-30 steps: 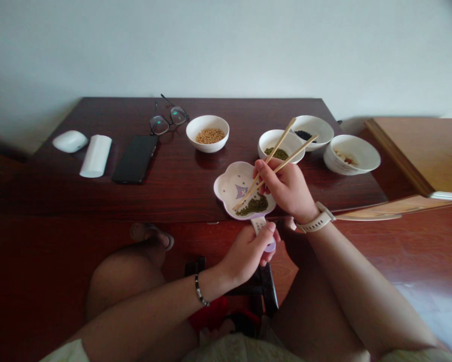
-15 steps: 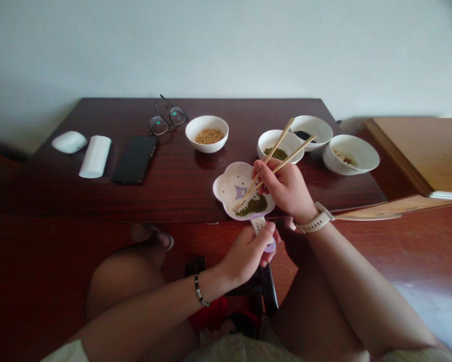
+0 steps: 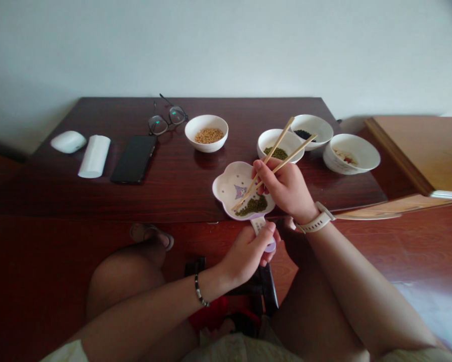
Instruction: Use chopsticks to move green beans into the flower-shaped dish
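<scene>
My left hand (image 3: 250,251) is closed around the short handle of a flower-shaped dish (image 3: 224,187), white inside with a lilac rim and a cartoon print. Small green beans (image 3: 253,205) lie heaped in the part nearest the handle. Held in my right hand (image 3: 284,186) is a pair of wooden chopsticks (image 3: 286,131), their tips down in the dish beside the beans. Just beyond that hand stands a white bowl (image 3: 261,150) with more green beans. The fingers of my left hand partly cover the handle.
A bowl of yellowish beans (image 3: 206,147) stands mid-table. At the right are a bowl of black beans (image 3: 322,128) and a bowl with pale and reddish bits (image 3: 365,156). Glasses (image 3: 168,120), a black phone (image 3: 134,159) and two white objects (image 3: 93,157) lie left. A wooden cabinet (image 3: 418,146) adjoins.
Almost nothing differs. Both hands, the dish and the chopsticks keep the same position, and the view has shifted very slightly.
</scene>
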